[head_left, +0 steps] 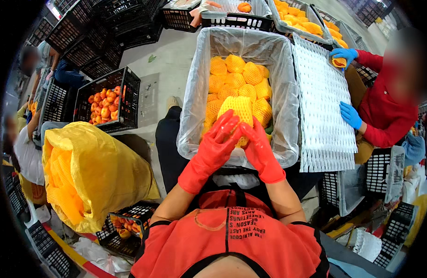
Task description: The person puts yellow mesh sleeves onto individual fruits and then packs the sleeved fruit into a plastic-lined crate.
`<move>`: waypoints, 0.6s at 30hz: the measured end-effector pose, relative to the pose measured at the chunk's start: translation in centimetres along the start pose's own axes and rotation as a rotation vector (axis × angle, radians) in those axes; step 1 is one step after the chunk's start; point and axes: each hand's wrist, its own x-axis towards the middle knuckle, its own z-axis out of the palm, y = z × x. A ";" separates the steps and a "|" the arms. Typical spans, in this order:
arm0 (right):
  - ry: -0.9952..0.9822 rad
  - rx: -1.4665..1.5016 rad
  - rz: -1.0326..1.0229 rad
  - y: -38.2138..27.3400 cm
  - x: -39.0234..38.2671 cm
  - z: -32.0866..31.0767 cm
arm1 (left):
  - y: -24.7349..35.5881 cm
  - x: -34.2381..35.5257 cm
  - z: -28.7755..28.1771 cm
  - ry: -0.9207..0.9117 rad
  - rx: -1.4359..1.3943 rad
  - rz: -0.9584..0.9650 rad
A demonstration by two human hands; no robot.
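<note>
Both my hands wear red rubber gloves and meet over the near part of a crate lined with clear plastic [190, 99]. Between them is a fruit in a yellow foam net [236, 110], tilted up above the others. My left hand [218, 141] presses its fingers along the near left side of the net. My right hand [260, 147] grips it from the lower right. Beneath and beyond lie several more netted fruits [234, 79] packed side by side in the crate. The fruit inside the held net is hidden.
A stack of white foam net sheets [322, 106] lies along the crate's right side, where a co-worker's blue-gloved hand [350, 115] rests. To the left stand a black crate of red-orange fruit [104, 105] and a yellow sack of foam nets [102, 171]. Stacked black crates [88, 41] are behind.
</note>
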 end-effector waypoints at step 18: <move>0.938 -2.239 -0.631 -20.3 3.9 -20.1 | -1.4 -2.3 -1.2 0.324 0.010 -0.392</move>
